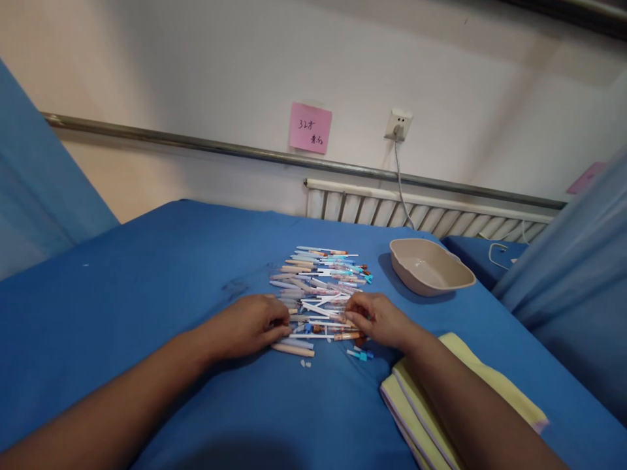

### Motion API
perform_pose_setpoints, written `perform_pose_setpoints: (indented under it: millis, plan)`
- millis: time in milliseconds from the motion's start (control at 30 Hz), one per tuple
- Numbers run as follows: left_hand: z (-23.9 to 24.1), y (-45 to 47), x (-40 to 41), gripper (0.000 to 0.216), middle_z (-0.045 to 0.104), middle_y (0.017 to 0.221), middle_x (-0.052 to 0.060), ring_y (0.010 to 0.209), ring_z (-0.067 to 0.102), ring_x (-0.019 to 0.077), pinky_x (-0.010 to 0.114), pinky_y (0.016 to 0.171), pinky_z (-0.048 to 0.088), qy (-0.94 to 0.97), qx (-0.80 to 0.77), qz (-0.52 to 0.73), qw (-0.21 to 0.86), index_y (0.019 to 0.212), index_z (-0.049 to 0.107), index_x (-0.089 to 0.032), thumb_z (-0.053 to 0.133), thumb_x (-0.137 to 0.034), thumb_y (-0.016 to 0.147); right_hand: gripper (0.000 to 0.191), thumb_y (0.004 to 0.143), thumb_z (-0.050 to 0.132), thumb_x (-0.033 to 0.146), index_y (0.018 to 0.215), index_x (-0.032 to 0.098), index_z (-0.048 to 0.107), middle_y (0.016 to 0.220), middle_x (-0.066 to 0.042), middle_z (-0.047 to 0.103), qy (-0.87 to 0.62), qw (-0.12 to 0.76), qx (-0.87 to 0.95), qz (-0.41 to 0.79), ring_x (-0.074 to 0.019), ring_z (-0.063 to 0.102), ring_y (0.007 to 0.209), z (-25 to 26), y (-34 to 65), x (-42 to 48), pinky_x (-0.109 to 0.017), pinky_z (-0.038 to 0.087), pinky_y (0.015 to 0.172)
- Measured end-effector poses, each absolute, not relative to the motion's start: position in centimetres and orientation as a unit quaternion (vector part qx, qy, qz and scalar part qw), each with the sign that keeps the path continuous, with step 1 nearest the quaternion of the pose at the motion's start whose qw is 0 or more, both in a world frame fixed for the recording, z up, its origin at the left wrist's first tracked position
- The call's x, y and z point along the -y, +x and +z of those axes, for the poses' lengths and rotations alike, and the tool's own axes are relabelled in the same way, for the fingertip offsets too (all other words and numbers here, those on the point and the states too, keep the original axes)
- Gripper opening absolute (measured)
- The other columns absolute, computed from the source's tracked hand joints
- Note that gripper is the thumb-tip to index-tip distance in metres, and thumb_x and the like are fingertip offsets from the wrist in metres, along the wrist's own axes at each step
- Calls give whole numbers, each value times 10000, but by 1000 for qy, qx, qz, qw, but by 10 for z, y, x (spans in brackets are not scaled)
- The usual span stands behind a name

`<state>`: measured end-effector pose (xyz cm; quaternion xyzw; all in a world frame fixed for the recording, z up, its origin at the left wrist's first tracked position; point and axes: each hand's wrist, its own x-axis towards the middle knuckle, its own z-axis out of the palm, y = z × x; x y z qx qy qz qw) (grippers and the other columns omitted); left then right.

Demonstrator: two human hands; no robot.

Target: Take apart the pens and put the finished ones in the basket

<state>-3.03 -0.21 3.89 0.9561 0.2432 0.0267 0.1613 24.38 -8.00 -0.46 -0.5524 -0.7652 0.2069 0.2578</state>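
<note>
A heap of loose pen parts [318, 287] lies on the blue sheet: pastel barrels, white refill-like sticks, and orange and turquoise pieces. My left hand [259, 321] is at the heap's left edge, its fingers curled and pressed together. A thin white stick [311, 336] runs from near its thumb toward an orange piece [347, 336]. My right hand [376, 320] bends over the heap's right side, thumb and fingers closed just above that orange piece. What either hand pinches is hidden. A peach barrel [292, 350] and turquoise bits [360, 354] lie at the near edge.
A beige basin [431, 264] stands at the right on the blue-covered bed [147, 274]. Under my right forearm is a folded yellow towel [470, 372]. Behind are a radiator [362, 203], a metal rail [220, 147] and a plugged-in cord [399, 176]. Blue curtains [44, 176] hang on both sides.
</note>
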Motion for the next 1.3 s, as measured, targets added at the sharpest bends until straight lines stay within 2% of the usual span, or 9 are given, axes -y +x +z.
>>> perform_pose_setpoints:
  millis: [200, 500, 700, 867, 967, 1300]
  plan:
    - [32, -31, -6, 287, 636, 806, 28, 734, 557, 173, 255, 657, 363, 952, -269, 55, 137, 869, 651, -207, 429, -388, 888, 162, 861, 472, 259, 756, 182, 567, 672, 14, 579, -568, 330, 734, 171, -111, 497, 609, -14, 259, 69, -209, 350, 574]
    - [21, -34, -18, 315, 650, 786, 45, 725, 573, 189, 268, 663, 388, 935, -314, 135, 92, 828, 652, -179, 399, -358, 886, 143, 810, 500, 289, 761, 180, 579, 631, 19, 574, -604, 417, 652, 192, -120, 505, 584, -26, 269, 64, -221, 381, 571]
    - [15, -42, -3, 317, 659, 820, 41, 749, 579, 185, 270, 689, 401, 930, -305, 167, 115, 879, 654, -187, 398, -373, 887, 156, 801, 507, 322, 766, 190, 584, 659, 22, 596, -607, 401, 651, 218, -115, 511, 589, -22, 252, 97, -212, 380, 565]
    - [8, -47, 9, 344, 648, 759, 24, 694, 570, 167, 257, 643, 394, 912, -328, 174, 176, 855, 649, -181, 386, -403, 879, 319, 818, 454, 441, 671, 175, 553, 578, 13, 560, -681, 395, 587, 190, -127, 489, 551, -42, 271, 113, -221, 353, 520]
    - [3, -49, 6, 340, 638, 709, 10, 655, 556, 165, 252, 611, 388, 883, -367, 206, 206, 820, 646, -180, 415, -429, 842, 348, 821, 428, 454, 649, 171, 533, 572, 4, 557, -706, 389, 566, 174, -127, 478, 534, -52, 284, 112, -227, 343, 519]
    - [4, -58, 6, 329, 627, 653, 3, 613, 551, 168, 249, 574, 381, 857, -394, 248, 220, 789, 649, -169, 463, -440, 791, 246, 815, 498, 373, 692, 180, 587, 611, 12, 585, -737, 317, 585, 119, -127, 499, 587, -52, 277, 111, -225, 276, 534]
